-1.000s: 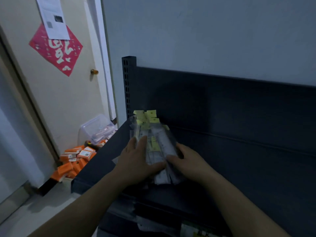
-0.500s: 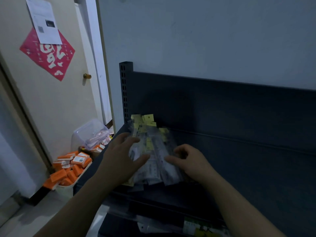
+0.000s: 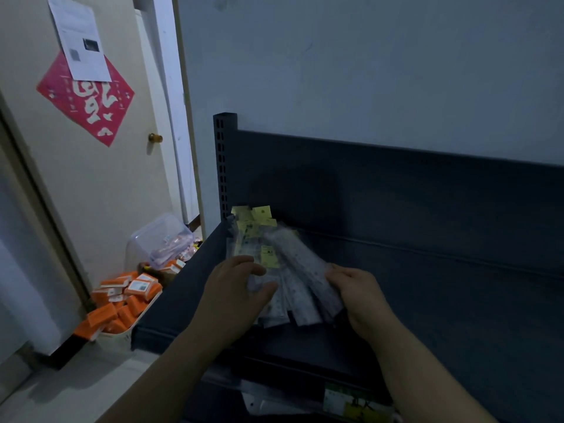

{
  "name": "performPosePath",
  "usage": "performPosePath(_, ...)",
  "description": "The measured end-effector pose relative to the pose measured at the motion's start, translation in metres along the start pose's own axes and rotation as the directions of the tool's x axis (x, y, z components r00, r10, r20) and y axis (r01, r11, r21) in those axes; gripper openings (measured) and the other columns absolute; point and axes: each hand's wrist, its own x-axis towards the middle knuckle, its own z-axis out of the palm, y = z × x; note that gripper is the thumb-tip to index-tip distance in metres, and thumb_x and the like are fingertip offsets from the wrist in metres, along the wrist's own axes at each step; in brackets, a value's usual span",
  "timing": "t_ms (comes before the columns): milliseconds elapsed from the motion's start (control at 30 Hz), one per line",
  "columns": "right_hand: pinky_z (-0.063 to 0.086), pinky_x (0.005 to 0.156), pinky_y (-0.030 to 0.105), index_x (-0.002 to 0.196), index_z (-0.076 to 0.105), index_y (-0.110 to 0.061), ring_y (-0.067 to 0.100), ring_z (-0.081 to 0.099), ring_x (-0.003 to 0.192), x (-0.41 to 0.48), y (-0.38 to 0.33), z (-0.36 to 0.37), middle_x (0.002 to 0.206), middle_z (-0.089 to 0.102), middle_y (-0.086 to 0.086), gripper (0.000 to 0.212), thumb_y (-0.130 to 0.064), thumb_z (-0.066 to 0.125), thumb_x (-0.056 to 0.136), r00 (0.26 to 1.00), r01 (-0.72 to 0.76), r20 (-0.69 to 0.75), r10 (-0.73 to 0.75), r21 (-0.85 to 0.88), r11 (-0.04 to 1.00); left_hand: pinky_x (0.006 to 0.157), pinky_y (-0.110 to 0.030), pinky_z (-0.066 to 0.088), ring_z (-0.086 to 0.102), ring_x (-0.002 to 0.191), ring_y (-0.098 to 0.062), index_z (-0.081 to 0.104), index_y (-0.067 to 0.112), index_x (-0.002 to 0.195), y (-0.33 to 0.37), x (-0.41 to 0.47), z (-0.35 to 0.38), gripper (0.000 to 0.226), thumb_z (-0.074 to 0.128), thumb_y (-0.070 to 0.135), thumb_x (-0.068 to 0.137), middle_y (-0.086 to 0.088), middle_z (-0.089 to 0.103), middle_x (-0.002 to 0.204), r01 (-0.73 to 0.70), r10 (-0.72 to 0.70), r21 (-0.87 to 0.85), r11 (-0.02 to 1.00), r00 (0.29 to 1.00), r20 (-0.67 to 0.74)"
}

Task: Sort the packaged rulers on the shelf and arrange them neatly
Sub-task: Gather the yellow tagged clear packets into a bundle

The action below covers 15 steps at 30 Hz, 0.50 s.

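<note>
Packaged rulers point(image 3: 287, 270) fanned in a loose pile at the left end of the dark shelf point(image 3: 457, 300), left hand point(image 3: 235, 297) spread flat on them, right hand point(image 3: 363, 297) pinching the pile's right edge — yellow tags at the far end.

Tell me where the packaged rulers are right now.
In the head view, the packaged rulers lie fanned at the left end of the dark shelf, beside its perforated upright, between the left hand and right hand.

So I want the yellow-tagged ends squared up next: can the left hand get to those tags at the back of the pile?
Probably yes. The left hand rests on the packaged rulers, and nothing lies between it and the yellow tags farther back.
</note>
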Motion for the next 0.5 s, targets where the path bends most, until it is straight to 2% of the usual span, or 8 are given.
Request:
performPosePath(67, 0.055, 0.075, 0.040, 0.091, 0.068, -0.002, 0.029, 0.065, 0.082, -0.002, -0.003, -0.001, 0.095, 0.070, 0.019, 0.016, -0.015, 0.058, 0.093, 0.998, -0.005, -0.063, 0.008, 0.042, 0.999, 0.091, -0.019, 0.030, 0.052, 0.113, -0.011, 0.070, 0.021, 0.103, 0.003, 0.001, 0.001, 0.023, 0.068, 0.035, 0.085, 0.008, 0.060, 0.118, -0.019, 0.017, -0.042, 0.999, 0.998, -0.066)
performPosePath(133, 0.055, 0.078, 0.042, 0.085, 0.067, -0.009, 0.030, 0.065, 0.085, -0.005, -0.007, -0.001, 0.092, 0.070, 0.015, 0.015, -0.019, 0.060, 0.093, 0.995, 0.019, -0.099, -0.015, 0.043, 0.999, 0.085, -0.015, 0.032, 0.054, 0.104, -0.007, 0.071, 0.022, 0.102, 0.011, 0.004, 0.001, 0.019, 0.067, 0.032, 0.086, 0.011, 0.064, 0.109, -0.027, 0.017, -0.098, 0.995, 0.994, -0.104)
performPosePath(233, 0.057, 0.080, 0.042, 0.085, 0.070, -0.014, 0.026, 0.067, 0.086, -0.007, -0.008, 0.002, 0.091, 0.072, 0.010, 0.016, -0.023, 0.060, 0.093, 0.993, 0.099, -0.073, -0.094, 0.069, 0.993, 0.077, -0.010, 0.042, 0.058, 0.093, 0.003, 0.067, 0.022, 0.108, 0.031, 0.015, 0.006, 0.022, 0.063, 0.033, 0.089, 0.014, 0.065, 0.103, 0.066, -0.075, -0.300, 0.952, 0.997, -0.018)
performPosePath(300, 0.057, 0.080, 0.038, 0.093, 0.072, -0.013, 0.024, 0.069, 0.088, -0.008, -0.007, 0.004, 0.096, 0.073, 0.010, 0.018, -0.024, 0.059, 0.093, 0.990, 0.140, 0.002, -0.141, 0.058, 0.988, 0.079, -0.017, 0.053, 0.065, 0.088, -0.005, 0.068, 0.013, 0.104, 0.046, 0.023, 0.011, 0.021, 0.061, 0.029, 0.092, 0.003, 0.069, 0.096, 0.194, -0.163, -0.533, 0.824, 0.981, 0.105)
performPosePath(367, 0.056, 0.084, 0.040, 0.100, 0.072, -0.012, 0.023, 0.069, 0.093, -0.007, -0.005, 0.004, 0.103, 0.072, 0.009, 0.019, -0.024, 0.058, 0.093, 0.985, 0.165, 0.043, -0.167, 0.033, 0.986, 0.069, -0.026, 0.058, 0.069, 0.073, -0.010, 0.069, 0.004, 0.085, 0.055, 0.030, 0.016, 0.019, 0.060, 0.018, 0.093, -0.004, 0.069, 0.078, 0.300, -0.237, -0.710, 0.637, 0.953, 0.191)
performPosePath(433, 0.054, 0.090, 0.046, 0.099, 0.073, -0.012, 0.024, 0.068, 0.098, -0.006, -0.004, 0.003, 0.109, 0.070, 0.008, 0.019, -0.023, 0.059, 0.093, 0.977, 0.211, 0.023, -0.211, -0.001, 0.978, 0.061, -0.025, 0.056, 0.069, 0.064, -0.011, 0.069, 0.002, 0.082, 0.057, 0.034, 0.020, 0.018, 0.060, 0.012, 0.093, -0.005, 0.070, 0.073, 0.349, -0.294, -0.766, 0.540, 0.931, 0.216)
performPosePath(500, 0.053, 0.092, 0.046, 0.095, 0.074, -0.014, 0.023, 0.067, 0.100, -0.005, -0.005, 0.000, 0.109, 0.070, 0.006, 0.017, -0.022, 0.059, 0.093, 0.969, 0.246, -0.007, -0.247, -0.029, 0.969, 0.062, -0.026, 0.057, 0.071, 0.071, -0.018, 0.069, -0.004, 0.088, 0.053, 0.035, 0.022, 0.018, 0.060, 0.011, 0.092, -0.013, 0.073, 0.083, 0.369, -0.325, -0.787, 0.494, 0.918, 0.227)
